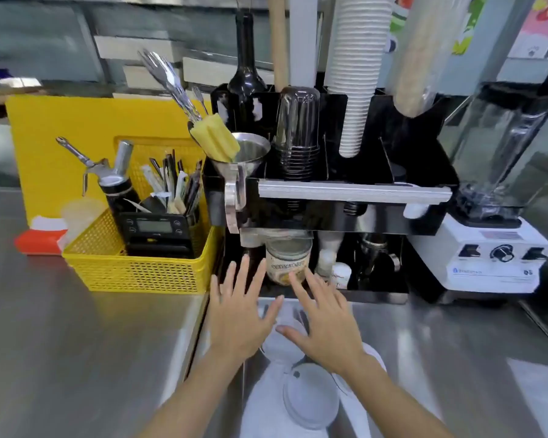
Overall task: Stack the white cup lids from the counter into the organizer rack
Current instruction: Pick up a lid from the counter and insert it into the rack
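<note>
Several white cup lids [309,399] lie spread on the steel counter [76,343] close to me, partly under my forearms. The black organizer rack [355,216] stands behind them, with stacked black cups [296,134] and white paper cups [355,77] in its top slots. My left hand [239,314] hovers flat with fingers spread, just in front of the rack's lower shelf. Beside it my right hand [325,320] is also spread open, fingertips near a clear jar [287,260] on that shelf. Neither hand holds anything.
A yellow basket [140,263] with a scale, whipper and utensils stands to the left, against a yellow board. A steel funnel [241,159] with a yellow sponge hangs on the rack's left end. A white blender [491,241] stands at the right.
</note>
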`<control>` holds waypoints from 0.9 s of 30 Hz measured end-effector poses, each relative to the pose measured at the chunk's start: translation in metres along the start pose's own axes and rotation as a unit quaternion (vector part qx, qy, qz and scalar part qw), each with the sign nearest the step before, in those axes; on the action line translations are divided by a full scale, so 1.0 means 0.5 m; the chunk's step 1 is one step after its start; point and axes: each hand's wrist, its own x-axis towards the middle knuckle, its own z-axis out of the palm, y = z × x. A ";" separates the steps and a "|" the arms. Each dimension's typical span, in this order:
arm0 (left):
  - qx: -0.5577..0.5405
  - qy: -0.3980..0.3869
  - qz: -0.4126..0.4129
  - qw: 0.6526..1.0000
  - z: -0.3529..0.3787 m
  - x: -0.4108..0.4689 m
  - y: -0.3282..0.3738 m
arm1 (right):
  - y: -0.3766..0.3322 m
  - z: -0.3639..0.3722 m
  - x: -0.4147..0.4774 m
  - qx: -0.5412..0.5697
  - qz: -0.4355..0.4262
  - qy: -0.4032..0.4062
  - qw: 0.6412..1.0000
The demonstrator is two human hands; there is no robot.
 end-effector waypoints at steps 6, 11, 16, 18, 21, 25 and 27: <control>-0.002 -0.109 -0.024 0.994 0.082 -0.053 -0.020 | 0.017 0.080 -0.013 -0.016 0.038 -0.109 0.993; -0.021 -0.154 -0.033 0.987 0.127 -0.080 -0.030 | 0.029 0.104 -0.011 0.032 0.042 -0.218 0.975; -0.119 -0.158 -0.033 0.980 0.140 -0.083 -0.022 | 0.032 0.122 -0.007 0.040 0.047 -0.204 0.977; -0.163 -0.148 -0.037 0.975 0.129 -0.075 -0.009 | 0.032 0.113 -0.003 0.069 0.037 -0.170 0.982; -0.264 -0.110 -0.060 0.956 0.095 -0.049 0.012 | 0.029 0.062 0.009 0.126 0.033 -0.103 0.986; -0.352 -0.027 -0.049 0.934 0.011 -0.006 0.059 | 0.038 -0.041 0.028 0.192 0.017 -0.014 0.981; -0.411 0.013 -0.060 0.910 -0.037 0.018 0.090 | 0.050 -0.087 0.035 0.202 0.002 0.016 0.979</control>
